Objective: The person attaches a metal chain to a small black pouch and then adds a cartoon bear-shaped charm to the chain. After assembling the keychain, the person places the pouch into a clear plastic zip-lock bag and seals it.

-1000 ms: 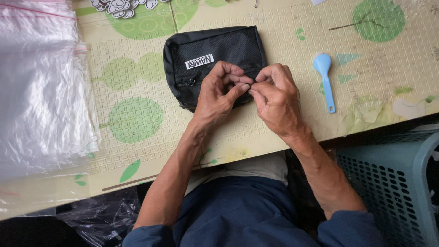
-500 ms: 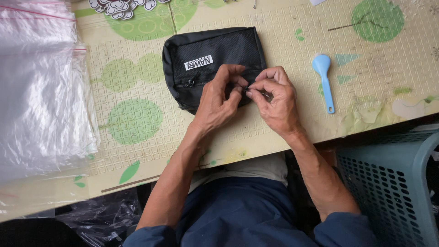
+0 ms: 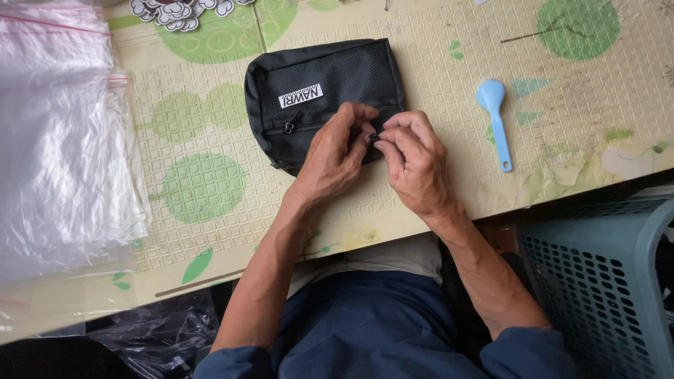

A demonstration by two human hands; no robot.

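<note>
A small black pouch (image 3: 319, 88) with a mesh front, a white label and a zipper lies on the table covered in a cream mat with green circles (image 3: 203, 186). My left hand (image 3: 333, 158) rests on the pouch's near right corner, fingers curled and pinching at its edge. My right hand (image 3: 414, 161) meets it there, fingertips pinched together on the same small spot, likely a zipper pull, which is hidden by the fingers.
A stack of clear plastic bags (image 3: 60, 140) covers the left of the table. A light blue plastic spoon (image 3: 495, 119) lies right of the pouch. Cartoon stickers (image 3: 179, 10) sit at the far edge. A teal perforated basket (image 3: 597, 281) stands at lower right.
Both hands have shifted slightly left along the pouch's near edge, still pinched together on it. The pouch has barely moved.
</note>
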